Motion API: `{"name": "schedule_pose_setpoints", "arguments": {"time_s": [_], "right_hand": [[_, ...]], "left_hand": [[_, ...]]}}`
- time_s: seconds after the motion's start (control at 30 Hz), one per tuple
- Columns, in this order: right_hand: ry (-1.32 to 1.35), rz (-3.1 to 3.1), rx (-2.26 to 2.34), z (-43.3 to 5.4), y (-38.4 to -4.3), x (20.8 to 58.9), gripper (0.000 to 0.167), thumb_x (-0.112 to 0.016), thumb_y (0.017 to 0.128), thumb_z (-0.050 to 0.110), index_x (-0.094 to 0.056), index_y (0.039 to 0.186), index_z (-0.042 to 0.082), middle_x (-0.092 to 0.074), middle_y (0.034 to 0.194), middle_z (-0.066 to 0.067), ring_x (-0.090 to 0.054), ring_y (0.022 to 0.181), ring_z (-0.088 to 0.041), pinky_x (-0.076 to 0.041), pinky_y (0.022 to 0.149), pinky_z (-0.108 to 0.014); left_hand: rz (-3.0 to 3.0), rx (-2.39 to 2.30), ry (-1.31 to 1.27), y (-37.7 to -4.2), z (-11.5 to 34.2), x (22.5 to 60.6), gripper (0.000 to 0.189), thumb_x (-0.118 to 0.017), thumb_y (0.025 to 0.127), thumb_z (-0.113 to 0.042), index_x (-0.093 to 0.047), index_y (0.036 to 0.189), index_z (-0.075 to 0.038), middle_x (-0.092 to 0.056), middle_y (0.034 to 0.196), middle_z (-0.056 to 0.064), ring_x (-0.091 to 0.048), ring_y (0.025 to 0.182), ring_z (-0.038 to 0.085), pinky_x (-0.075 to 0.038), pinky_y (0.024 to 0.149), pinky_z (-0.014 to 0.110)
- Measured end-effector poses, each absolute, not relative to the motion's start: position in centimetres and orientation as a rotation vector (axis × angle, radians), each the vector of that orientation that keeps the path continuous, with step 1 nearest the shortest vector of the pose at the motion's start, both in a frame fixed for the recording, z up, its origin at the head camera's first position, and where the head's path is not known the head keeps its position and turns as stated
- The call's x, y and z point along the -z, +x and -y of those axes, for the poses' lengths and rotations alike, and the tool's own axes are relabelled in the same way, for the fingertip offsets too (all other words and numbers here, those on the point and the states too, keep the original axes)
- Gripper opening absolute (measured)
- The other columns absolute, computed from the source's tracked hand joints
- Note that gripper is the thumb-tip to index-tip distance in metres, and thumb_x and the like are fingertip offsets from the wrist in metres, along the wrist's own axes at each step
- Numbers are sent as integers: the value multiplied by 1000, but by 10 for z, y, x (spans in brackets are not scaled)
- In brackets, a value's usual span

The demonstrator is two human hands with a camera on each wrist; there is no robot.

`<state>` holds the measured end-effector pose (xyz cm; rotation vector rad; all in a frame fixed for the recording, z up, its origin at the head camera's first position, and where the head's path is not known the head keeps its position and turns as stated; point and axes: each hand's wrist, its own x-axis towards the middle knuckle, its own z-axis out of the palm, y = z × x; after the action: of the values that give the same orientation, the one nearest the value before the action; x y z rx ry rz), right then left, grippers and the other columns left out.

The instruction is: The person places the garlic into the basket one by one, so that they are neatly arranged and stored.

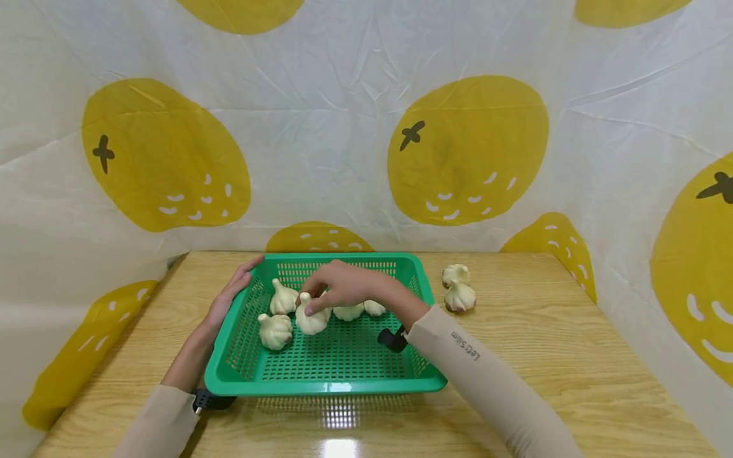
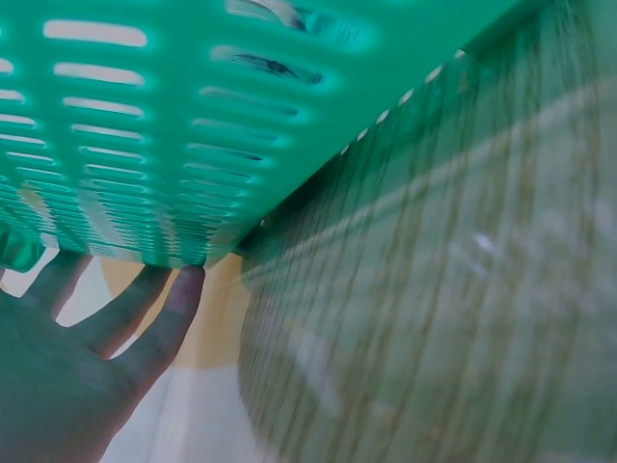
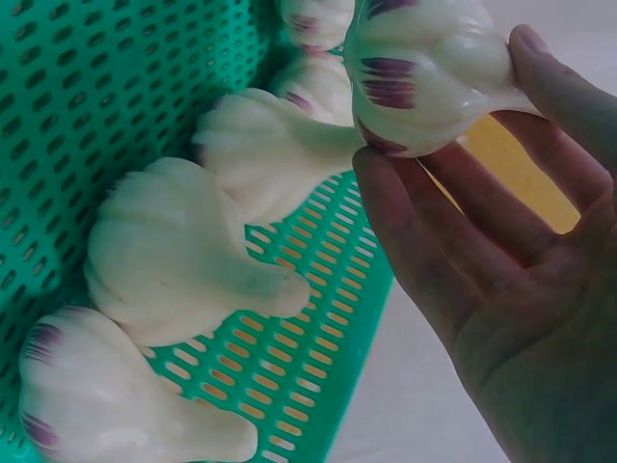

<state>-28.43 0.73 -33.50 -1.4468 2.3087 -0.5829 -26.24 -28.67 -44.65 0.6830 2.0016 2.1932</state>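
My right hand pinches a garlic bulb, stem up, over the basket; my left hand, fingers straight, touches its side.

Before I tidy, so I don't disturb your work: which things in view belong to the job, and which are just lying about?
Belong to the job:
garlic bulb, held in the right hand
green basket, touched by the left hand
other bulbs inside it
two bulbs right of it, untouched but probably included

Just around:
wooden table, apparently only support
patterned cloth behind everything
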Motion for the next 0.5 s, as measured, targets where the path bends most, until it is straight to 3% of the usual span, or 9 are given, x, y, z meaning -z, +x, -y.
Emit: {"name": "schedule_pose_setpoints", "arguments": {"time_s": [0.3,0.5], "right_hand": [[-1433,-2297,553,-4,-285,341,21,-72,98,28,-78,117,21,-76,117,6,-70,106,-6,-53,92,-23],[-1431,-2264,546,-3,-285,345,29,-72,98,28,-76,125,18,-77,120,6,-71,111,-8,-51,102,-30]], "left_hand": [[-2024,-2190,676,-264,288,447,55,-19,115,-30,-11,166,-9,-30,156,-5,-40,138,1,-38,109,14],[-2027,-2187,671,-264,288,448,55,-19,115,-30,-12,166,-9,-30,156,-5,-39,138,1,-38,108,14]]}}
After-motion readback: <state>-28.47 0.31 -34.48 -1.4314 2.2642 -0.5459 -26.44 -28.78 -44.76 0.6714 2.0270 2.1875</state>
